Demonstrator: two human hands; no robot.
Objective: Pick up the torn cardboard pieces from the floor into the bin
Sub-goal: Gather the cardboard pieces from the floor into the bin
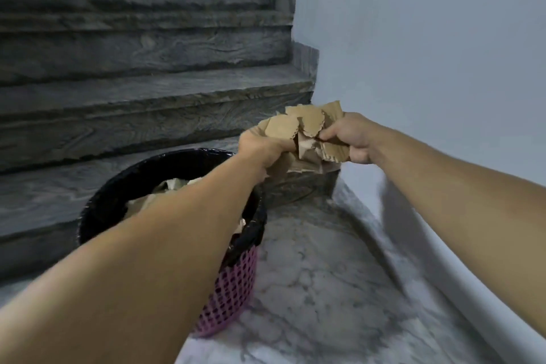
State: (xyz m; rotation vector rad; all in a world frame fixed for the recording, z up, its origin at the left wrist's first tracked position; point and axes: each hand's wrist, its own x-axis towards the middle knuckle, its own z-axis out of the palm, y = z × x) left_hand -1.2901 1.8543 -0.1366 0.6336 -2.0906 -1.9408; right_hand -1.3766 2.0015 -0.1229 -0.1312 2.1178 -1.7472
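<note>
The cardboard (307, 139) is a crumpled brown bunch of torn pieces with wavy, ragged edges, its long axis running roughly left to right between the hands, tips jutting up and away. The left hand (263, 154) and right hand (351, 139) each have a closed grip on it, in the air just right of the bin (236, 284). The pink mesh bin, black-lined, stands on the marble floor (325, 289) by grey stairs (141, 91).

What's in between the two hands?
In the head view, a bunch of torn brown cardboard pieces fills the gap: the left hand and right hand both grip it, right of the black-lined pink mesh bin.
</note>
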